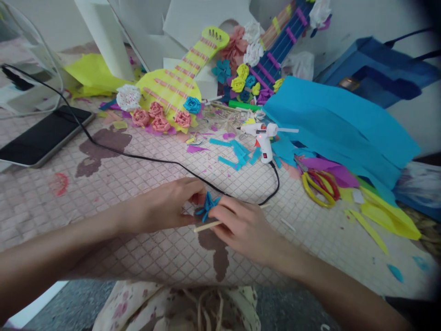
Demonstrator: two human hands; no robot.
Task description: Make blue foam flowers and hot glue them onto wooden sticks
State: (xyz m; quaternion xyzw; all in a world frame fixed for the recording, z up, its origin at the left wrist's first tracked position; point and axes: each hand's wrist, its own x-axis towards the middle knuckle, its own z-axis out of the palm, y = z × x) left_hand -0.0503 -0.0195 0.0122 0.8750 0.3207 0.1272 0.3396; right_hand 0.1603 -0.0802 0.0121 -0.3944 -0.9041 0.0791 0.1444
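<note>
Between my two hands, just above the table's near edge, is a small blue paper flower (207,207) with pointed petals. My left hand (172,202) pinches it from the left with bent fingers. From the other side my right hand (244,225) touches its petals with curled fingers. A thin pale wooden stick (206,226) runs through the right hand, its tip showing below the flower and its other end past the knuckles. Beyond the hands a white glue gun (263,140) rests on the table, close to some blue paper strips (237,154).
A yellow paper guitar (172,87) with paper roses lies at the back. Scissors (320,186) and large blue paper sheets (337,119) are on the right. At left lies a phone (44,135). A black cord (151,159) crosses the table beyond my hands.
</note>
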